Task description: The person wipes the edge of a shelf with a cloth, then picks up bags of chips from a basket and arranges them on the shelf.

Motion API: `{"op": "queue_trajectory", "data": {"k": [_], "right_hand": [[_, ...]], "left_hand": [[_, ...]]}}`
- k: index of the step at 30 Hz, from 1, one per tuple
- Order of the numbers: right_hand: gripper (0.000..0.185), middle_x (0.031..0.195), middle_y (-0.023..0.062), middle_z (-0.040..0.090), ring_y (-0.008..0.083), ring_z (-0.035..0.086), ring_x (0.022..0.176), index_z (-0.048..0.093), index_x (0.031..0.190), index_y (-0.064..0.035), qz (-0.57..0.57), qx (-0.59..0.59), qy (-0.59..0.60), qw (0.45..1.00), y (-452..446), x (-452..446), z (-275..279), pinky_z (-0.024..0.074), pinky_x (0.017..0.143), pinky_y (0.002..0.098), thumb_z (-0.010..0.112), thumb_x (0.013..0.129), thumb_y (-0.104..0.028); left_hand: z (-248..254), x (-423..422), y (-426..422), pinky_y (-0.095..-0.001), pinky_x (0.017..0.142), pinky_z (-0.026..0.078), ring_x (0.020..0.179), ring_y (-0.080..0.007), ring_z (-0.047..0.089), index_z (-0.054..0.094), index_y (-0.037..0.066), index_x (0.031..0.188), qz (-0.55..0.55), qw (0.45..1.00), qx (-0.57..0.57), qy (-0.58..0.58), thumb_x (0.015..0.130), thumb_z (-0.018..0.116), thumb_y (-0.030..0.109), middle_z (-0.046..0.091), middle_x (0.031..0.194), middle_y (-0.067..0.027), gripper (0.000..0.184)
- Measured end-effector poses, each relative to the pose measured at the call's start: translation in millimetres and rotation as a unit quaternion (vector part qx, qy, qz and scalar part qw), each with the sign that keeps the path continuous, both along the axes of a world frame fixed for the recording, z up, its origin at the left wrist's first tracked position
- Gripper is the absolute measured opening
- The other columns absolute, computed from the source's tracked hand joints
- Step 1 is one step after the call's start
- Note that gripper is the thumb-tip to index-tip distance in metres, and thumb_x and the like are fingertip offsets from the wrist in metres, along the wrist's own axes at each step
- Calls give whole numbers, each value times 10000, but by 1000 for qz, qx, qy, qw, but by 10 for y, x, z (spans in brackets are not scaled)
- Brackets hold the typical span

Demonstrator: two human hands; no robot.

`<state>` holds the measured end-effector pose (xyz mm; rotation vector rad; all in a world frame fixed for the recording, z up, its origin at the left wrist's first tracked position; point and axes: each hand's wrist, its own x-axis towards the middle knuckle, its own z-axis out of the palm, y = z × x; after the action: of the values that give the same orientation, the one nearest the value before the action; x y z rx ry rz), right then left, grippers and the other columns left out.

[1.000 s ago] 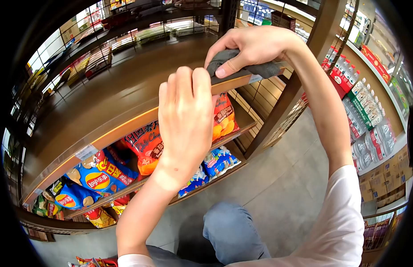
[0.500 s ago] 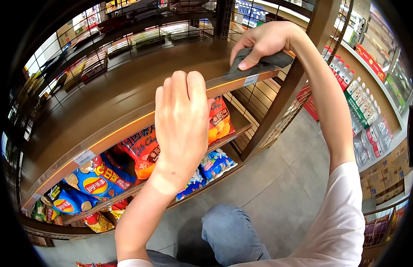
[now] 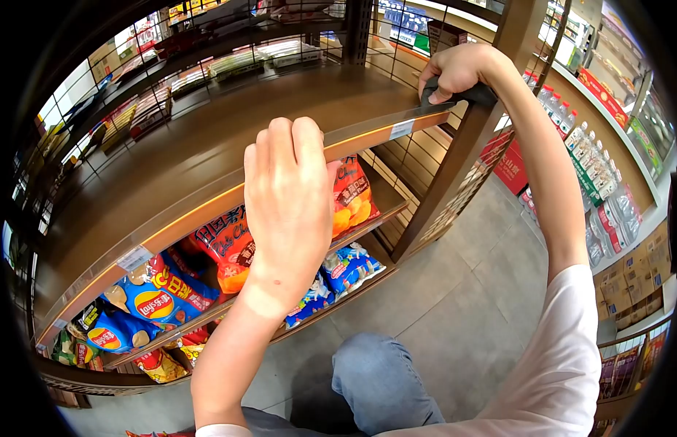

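Observation:
My left hand is closed over the front edge of a brown shelf, fingers curled on top. At the shelf's right end, my right hand clutches a dark grey cloth against the board, close to the upright post. Part of the cloth is hidden under the fingers. A clear strip and a price label run along the shelf's front lip. Below the left hand sit red chip bags on the lower shelf.
Blue Lay's bags lie lower left, and blue-and-white bags lie on the bottom shelf. Wire mesh backs the rack. Bottled drinks and cartons stand at the right. My bent knee is above the grey floor.
My right hand has moved right with the cloth, from the shelf's front corner area to beside the post. My left hand keeps its place on the shelf edge; the view has shifted slightly.

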<state>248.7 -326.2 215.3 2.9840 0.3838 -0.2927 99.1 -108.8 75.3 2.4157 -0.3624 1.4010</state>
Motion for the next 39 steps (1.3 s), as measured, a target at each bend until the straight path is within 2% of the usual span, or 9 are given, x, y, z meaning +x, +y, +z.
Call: {"op": "queue_trajectory", "data": {"k": [10,15,19,21,22,25,26,33,39], "right_hand": [[233,936,43,722,222,656,874,717,1071,-151,19,-99,-37,994,125,-76,-13,501,771,360,727,839,-161],[192,938,103,707,262,663,867,694,1055,-100,85,-57,-98,990,48,-164,-75,504,760,386,679,864,-98],[262,994,162,674,354,635,955,651,1093,-63,159,39,-281,946,-38,-331,-195,505,821,428,608,847,17],[316,1048,160,659,363,627,982,628,1132,-54,290,93,-426,852,-61,-424,-222,505,850,419,594,831,34],[313,1049,162,675,325,657,990,660,1109,-43,321,95,-481,810,-38,-516,-237,532,827,399,580,830,75],[346,1064,143,652,336,630,968,617,1160,-45,317,163,-450,818,34,-907,-232,507,855,396,577,833,62],[354,1076,140,655,306,642,968,624,1166,-45,346,170,-482,787,24,-968,-289,509,855,368,579,840,86],[404,1013,156,668,309,655,880,660,1088,-1,434,241,-460,736,-31,-1590,-710,531,751,350,621,718,154],[468,899,173,636,305,624,761,652,1036,36,475,275,-417,724,18,-1747,-1022,517,649,342,633,593,186]], "left_hand": [[-35,31,20,-414,790,438,901,-320,548,536,36,965,1,1000,14,-21,665,821,30,540,941,-116,414],[-70,54,67,-406,776,440,880,-308,545,561,32,972,-11,998,35,-43,682,811,54,537,930,-104,383],[-110,82,186,-419,817,449,913,-311,558,581,22,1019,-43,996,55,-53,710,792,59,556,972,-105,377],[-122,91,242,-427,917,464,994,-325,571,591,11,1084,-59,992,80,-83,732,779,61,580,1053,-117,402],[-127,70,265,-445,1046,442,1119,-333,565,591,7,1146,-55,992,84,-79,749,763,46,588,1136,-124,435],[-183,20,310,-469,1124,394,1218,-333,534,588,7,1188,-68,987,90,-115,771,742,25,585,1187,-123,445],[-202,-40,313,-500,1125,393,1237,-331,539,605,6,1177,-89,986,68,-124,792,724,-4,597,1187,-120,403],[-391,-599,585,-509,938,563,990,-316,673,666,-18,961,-251,948,95,-170,752,734,-53,662,976,-135,223],[-756,-996,891,-450,827,607,844,-296,673,645,-19,855,-249,950,153,-110,756,703,38,652,838,-110,129]]}}
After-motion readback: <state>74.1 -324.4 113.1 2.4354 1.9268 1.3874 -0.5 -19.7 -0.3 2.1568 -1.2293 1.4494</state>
